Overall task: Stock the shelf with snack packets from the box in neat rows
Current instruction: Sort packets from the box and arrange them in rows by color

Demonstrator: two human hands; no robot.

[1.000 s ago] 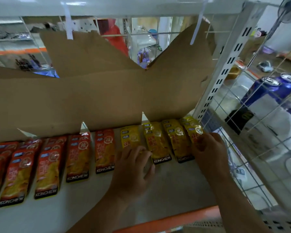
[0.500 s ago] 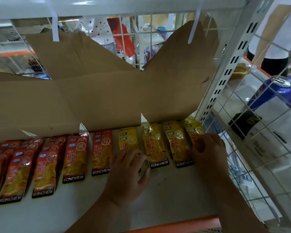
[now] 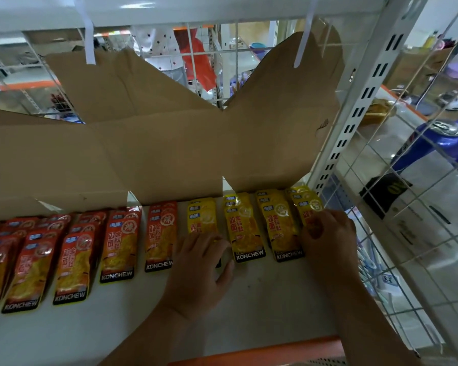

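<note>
Currently, the snack packets lie flat on the white shelf (image 3: 262, 299) in side-by-side rows, each row overlapping toward the back. Orange packets (image 3: 119, 244) fill the left and centre; yellow packets (image 3: 245, 228) fill the four rows on the right.

Legible text: "KONCHEW" in white on a black band at the lower edge of every front packet that is uncovered. Chinese characters run down the packet faces, and small blue labels sit at the top corners – both too small to read reliably.

Left hand (image 3: 204, 262): palm down, fingers spread, pressing on the leftmost yellow stack (image 3: 202, 216). It covers that stack's lower half, so the brand band there is hidden.

Right hand (image 3: 328, 233): fingers curled round the lower end of the rightmost yellow stack (image 3: 304, 204), just beside the wire grid (image 3: 407, 233). That band is hidden too.

A cardboard sheet (image 3: 169, 149) stands behind the rows and masks the rear of the shelf. The outermost orange rows are cut off at the left edge. Blue cans (image 3: 439, 143) lie beyond the grid – their print is unreadable.
</note>
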